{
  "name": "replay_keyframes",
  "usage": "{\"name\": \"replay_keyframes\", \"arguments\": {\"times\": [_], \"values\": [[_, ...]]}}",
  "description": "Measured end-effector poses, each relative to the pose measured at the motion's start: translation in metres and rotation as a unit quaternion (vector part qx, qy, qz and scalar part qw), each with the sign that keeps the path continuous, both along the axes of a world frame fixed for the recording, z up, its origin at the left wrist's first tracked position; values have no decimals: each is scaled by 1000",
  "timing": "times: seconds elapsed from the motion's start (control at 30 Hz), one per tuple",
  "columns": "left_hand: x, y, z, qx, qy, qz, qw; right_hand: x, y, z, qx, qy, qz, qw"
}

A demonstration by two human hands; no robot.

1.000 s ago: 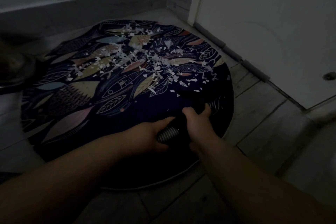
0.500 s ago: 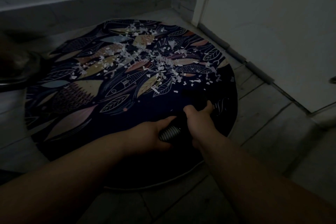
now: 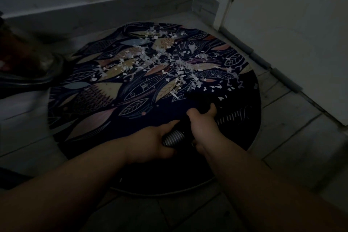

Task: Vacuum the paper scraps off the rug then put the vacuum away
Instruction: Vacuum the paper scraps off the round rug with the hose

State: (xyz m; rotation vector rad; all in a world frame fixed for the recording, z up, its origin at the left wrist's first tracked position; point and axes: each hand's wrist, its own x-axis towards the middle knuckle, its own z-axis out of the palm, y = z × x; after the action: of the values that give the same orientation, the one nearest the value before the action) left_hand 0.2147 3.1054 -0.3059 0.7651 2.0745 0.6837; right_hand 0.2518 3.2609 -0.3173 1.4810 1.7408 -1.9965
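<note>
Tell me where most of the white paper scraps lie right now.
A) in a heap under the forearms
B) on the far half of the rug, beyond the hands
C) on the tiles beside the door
B: the paper scraps speckle the far half of the rug, beyond the left hand and right hand gripping the vacuum.

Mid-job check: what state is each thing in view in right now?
Rug, flat on the tiled floor.
Paper scraps, scattered over the rug's far half, not yet vacuumed.
Vacuum hose, held low over the rug's near part.
Left hand, grips the ribbed hose.
Right hand, grips the hose's dark front end.
</note>
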Motion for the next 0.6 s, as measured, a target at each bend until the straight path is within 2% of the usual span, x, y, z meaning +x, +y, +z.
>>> {"name": "replay_keyframes", "arguments": {"times": [0.27,0.6], "values": [[-2,-26,6,17,-17,42,999,-16,-24,-2,-9,-18,29,999],[-2,-13,9,17,-21,21,999,-13,-13,-3,-16,-8,4,1000]]}}
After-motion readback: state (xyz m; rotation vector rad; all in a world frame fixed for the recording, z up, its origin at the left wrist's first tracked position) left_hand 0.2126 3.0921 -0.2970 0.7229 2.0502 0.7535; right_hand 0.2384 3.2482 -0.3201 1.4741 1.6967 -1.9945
